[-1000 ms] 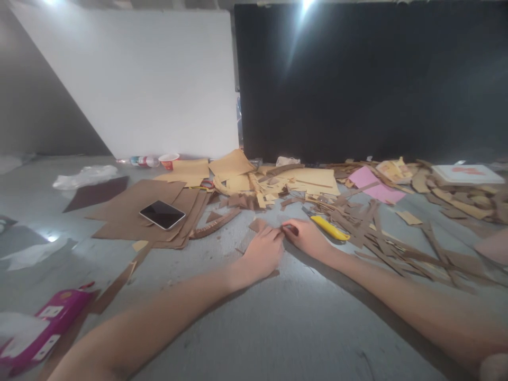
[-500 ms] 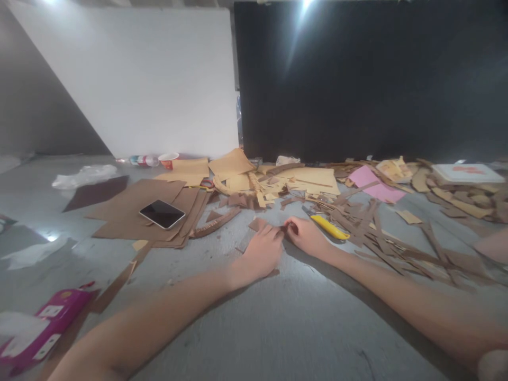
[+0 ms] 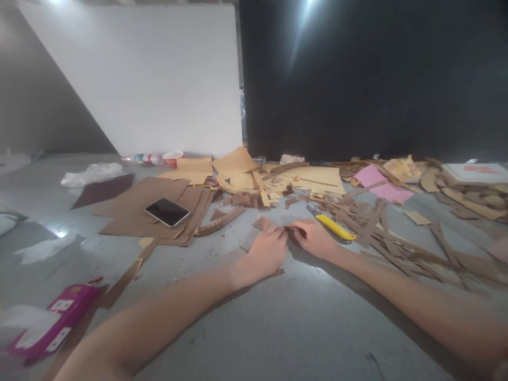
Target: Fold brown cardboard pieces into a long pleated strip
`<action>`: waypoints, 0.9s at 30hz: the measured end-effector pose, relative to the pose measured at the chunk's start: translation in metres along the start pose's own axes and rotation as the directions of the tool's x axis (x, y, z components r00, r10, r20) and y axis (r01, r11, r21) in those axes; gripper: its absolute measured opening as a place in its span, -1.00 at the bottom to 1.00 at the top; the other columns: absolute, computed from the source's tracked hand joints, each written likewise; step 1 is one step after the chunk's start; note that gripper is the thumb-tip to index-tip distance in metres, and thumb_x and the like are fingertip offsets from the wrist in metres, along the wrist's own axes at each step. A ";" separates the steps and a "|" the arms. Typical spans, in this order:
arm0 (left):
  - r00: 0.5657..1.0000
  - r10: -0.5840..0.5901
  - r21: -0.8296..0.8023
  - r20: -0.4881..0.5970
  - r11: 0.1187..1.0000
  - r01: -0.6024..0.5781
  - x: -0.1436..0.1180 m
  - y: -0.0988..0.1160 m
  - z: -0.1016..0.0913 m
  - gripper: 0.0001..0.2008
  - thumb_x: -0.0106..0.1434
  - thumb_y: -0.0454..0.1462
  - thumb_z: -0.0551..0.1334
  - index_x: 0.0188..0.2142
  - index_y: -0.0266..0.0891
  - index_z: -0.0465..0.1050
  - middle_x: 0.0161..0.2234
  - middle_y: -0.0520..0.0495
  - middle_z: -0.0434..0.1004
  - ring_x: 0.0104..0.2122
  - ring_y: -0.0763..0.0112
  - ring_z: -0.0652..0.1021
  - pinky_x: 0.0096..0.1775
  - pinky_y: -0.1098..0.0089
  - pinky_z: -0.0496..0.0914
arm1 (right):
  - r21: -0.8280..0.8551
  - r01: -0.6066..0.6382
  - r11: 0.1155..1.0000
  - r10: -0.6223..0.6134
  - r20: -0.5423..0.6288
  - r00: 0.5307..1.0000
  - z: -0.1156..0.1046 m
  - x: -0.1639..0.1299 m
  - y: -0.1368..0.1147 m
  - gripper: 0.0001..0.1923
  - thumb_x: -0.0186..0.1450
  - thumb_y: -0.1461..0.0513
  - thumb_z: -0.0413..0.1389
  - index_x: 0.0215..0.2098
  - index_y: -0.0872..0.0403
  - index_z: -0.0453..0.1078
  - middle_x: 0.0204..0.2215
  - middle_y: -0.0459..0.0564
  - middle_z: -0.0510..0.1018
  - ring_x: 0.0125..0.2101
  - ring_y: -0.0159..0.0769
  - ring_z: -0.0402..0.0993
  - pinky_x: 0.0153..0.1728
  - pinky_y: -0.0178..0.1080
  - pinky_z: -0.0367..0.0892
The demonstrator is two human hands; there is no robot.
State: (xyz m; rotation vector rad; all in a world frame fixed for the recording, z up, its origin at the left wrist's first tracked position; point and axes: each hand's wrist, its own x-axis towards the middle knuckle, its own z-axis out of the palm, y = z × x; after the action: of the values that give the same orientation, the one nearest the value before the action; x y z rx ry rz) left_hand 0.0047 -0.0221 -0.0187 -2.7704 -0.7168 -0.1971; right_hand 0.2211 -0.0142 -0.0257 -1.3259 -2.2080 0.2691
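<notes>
My left hand (image 3: 266,253) lies low over the grey table with its fingers bent together on a piece of brown cardboard (image 3: 260,224), which shows past the knuckles. Its fingertips meet those of my right hand (image 3: 314,238). Thumb and forefinger of the right hand are closed in a pinch on a small dark-brown cardboard end (image 3: 289,228), mostly covered by the fingers. Whether both hands grip the same piece I cannot tell. Just beyond the right wrist lies a yellow utility knife (image 3: 335,227), its blade pointing back to the left.
A phone (image 3: 167,212) rests on stacked brown cardboard sheets (image 3: 130,227). Cardboard strips (image 3: 397,238) litter the right, with a pink sheet (image 3: 383,183) behind. Scissors (image 3: 209,183) lie behind the stack. A magenta power strip (image 3: 65,317) sits at the near left.
The whole view has shifted slightly, so things sit a little further right. The right hand's fingers reach a bit straighter toward the left hand; both hands stay at the cardboard.
</notes>
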 end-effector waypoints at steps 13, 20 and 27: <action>0.996 -0.084 -0.103 -0.035 0.991 0.080 0.002 -0.001 0.008 -0.84 0.36 -0.37 0.26 -0.13 -0.39 0.61 -0.01 -0.33 0.56 0.18 0.00 0.46 0.19 0.10 0.41 | 0.018 0.006 1.000 -0.006 0.021 1.000 0.000 -0.003 0.001 -0.66 0.36 0.34 0.03 -0.11 0.04 0.65 -0.33 -0.01 0.71 -0.34 -0.21 0.56 -0.21 -0.22 0.37; 0.997 -0.068 -0.081 -0.027 0.995 0.066 0.001 -0.001 0.002 -0.79 0.36 -0.36 0.24 -0.08 -0.41 0.60 0.07 -0.38 0.55 0.18 0.02 0.48 0.22 0.11 0.39 | 0.000 0.037 0.999 -0.037 0.034 0.999 0.002 -0.002 0.001 -0.68 0.37 0.35 0.03 -0.12 0.04 0.63 -0.28 0.01 0.72 -0.27 -0.18 0.58 -0.17 -0.20 0.37; 1.000 -0.021 -0.011 -0.021 1.000 0.021 0.000 0.000 0.004 -0.79 0.29 -0.34 0.32 -0.10 -0.42 0.59 0.00 -0.38 0.57 0.12 -0.04 0.51 0.22 0.05 0.39 | -0.048 0.072 0.996 -0.069 0.065 0.995 0.003 -0.003 0.002 -0.69 0.38 0.36 0.01 -0.15 0.06 0.61 -0.33 0.01 0.69 -0.31 -0.19 0.54 -0.18 -0.21 0.34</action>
State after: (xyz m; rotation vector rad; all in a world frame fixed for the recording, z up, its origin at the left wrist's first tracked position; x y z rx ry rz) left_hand 0.0045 -0.0209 -0.0227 -2.7676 -0.7420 -0.2340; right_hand 0.2219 -0.0156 -0.0305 -1.2789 -2.3236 0.2334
